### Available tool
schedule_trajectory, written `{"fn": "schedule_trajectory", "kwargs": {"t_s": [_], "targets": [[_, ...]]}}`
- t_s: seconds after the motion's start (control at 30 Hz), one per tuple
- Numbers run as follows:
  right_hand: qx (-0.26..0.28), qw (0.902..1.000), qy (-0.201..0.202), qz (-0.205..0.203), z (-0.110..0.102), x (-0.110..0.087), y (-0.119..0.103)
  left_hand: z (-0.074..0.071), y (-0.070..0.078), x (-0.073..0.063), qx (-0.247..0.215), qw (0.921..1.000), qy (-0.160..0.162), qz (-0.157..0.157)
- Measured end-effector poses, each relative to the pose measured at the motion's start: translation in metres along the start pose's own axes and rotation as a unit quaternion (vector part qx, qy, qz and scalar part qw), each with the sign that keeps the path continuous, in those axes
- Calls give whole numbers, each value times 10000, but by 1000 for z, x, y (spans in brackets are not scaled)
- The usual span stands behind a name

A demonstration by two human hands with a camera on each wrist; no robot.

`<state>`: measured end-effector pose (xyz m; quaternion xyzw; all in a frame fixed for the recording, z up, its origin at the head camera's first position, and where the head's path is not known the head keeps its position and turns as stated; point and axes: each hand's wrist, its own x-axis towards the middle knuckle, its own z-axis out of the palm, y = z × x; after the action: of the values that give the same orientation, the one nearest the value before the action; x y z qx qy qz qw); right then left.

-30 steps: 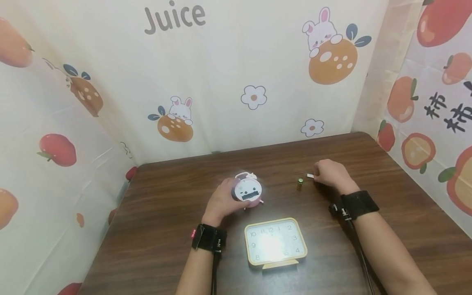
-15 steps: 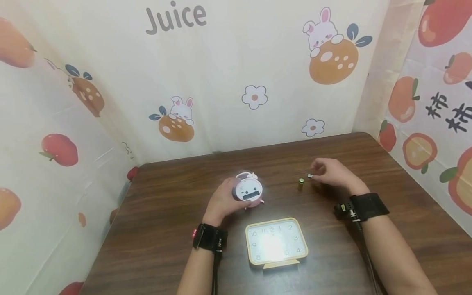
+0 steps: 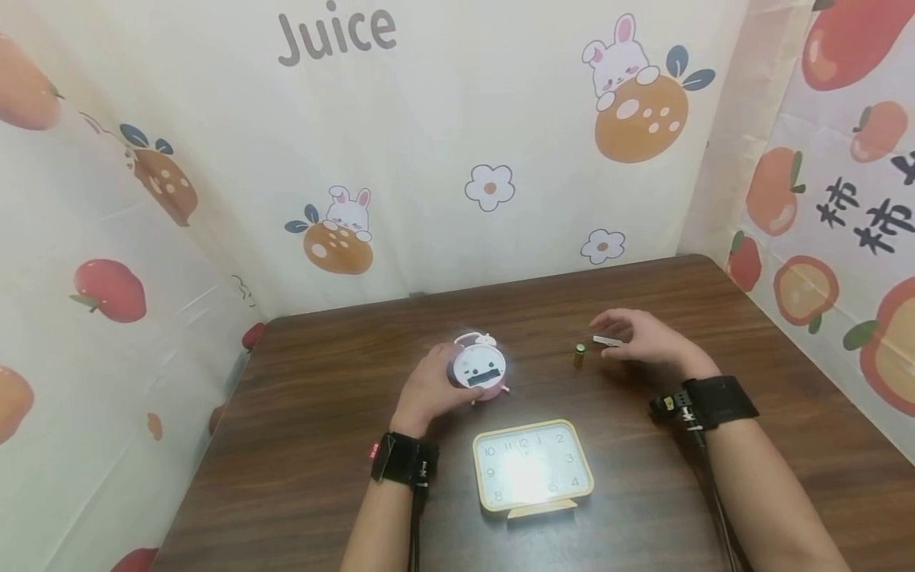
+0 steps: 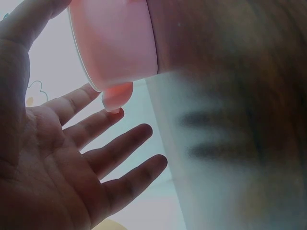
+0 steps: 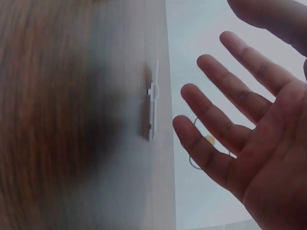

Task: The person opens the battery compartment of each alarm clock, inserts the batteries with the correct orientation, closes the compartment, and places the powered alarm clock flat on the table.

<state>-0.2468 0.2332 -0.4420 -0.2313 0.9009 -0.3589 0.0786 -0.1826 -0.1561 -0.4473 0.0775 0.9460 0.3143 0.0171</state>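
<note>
A small pink twin-bell alarm clock (image 3: 479, 365) with a white back and a dark rectangular recess stands tilted on the table. My left hand (image 3: 427, 387) holds it from the left, thumb low and fingers around the far side. In the left wrist view its pink body (image 4: 115, 40) is by the thumb and index finger, the other fingers spread. My right hand (image 3: 649, 343) hovers with fingers apart, holding nothing. Beneath it lies a small white battery cover (image 3: 606, 341), seen edge-on as a thin white strip (image 5: 153, 110) in the right wrist view.
A small green-ended battery (image 3: 579, 355) stands upright between the pink clock and my right hand. Nearer to me is a yellow-framed rectangular clock (image 3: 533, 469), its glass glaring. Printed curtains (image 3: 429, 119) enclose the brown wooden table (image 3: 322, 413).
The fingers of my right hand have opened and let go of the white battery cover, which now lies on the table. My left hand has stayed on the alarm clock.
</note>
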Motion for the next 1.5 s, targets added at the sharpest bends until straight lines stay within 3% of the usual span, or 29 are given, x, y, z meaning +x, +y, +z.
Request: {"fn": "schedule_trajectory", "kwargs": {"t_s": [0.8,1.5], "targets": [[511,9981,-280,-213,18,9,-11,-2,-2,0,-178,9998,-5,84],[266,9991,-313,84,26,13,-16,0,-2,1,-13,10000,18,67]]}}
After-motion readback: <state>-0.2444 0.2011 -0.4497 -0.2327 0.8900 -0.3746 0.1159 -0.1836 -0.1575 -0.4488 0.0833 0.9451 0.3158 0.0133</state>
